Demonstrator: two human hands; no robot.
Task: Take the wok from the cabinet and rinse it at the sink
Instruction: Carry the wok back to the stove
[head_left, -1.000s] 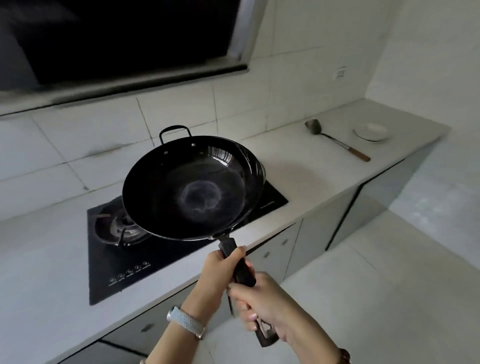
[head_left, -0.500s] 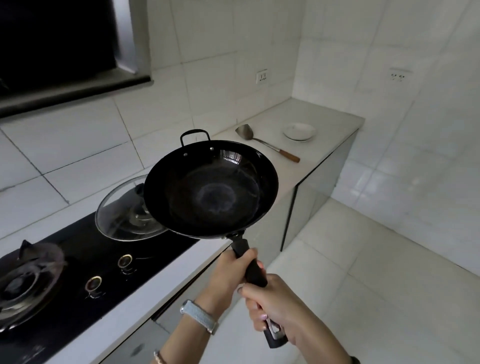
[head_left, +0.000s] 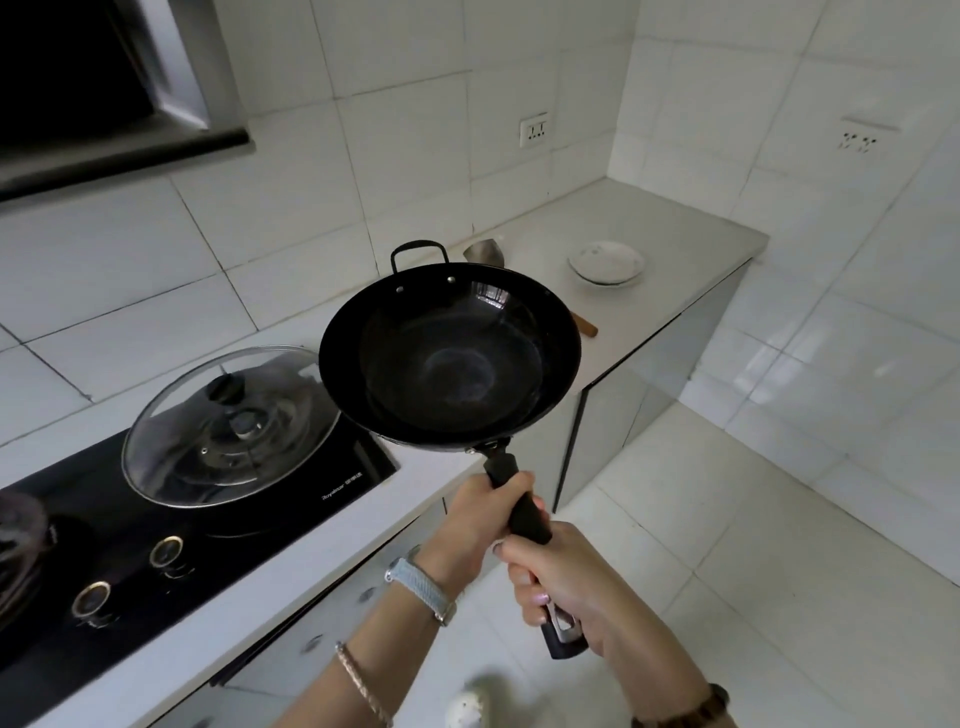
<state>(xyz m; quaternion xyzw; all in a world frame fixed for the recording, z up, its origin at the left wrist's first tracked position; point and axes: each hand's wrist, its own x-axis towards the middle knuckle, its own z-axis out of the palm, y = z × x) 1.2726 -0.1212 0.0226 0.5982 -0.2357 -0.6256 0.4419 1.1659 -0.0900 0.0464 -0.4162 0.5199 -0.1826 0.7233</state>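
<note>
While held up over the bench edge, wok (head_left: 450, 358): kept in mid-air, tilted, empty inside
Left hand (head_left: 478, 525): fingers wrapped tight round the upper handle (head_left: 524, 514)
Right hand (head_left: 566, 582): fingers closed round the lower handle end
Glass lid (head_left: 228, 426): rested on the black hob (head_left: 130, 551), just left of the wok
Plate (head_left: 607, 261): set further back on the bench (head_left: 675, 228)

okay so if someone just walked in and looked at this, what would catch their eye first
The black wok, held in mid-air over the counter edge, with the left hand and right hand both wrapped around its long handle. Next, the glass lid resting on the black stove at left. Farther back on the counter sits a white plate.
</note>
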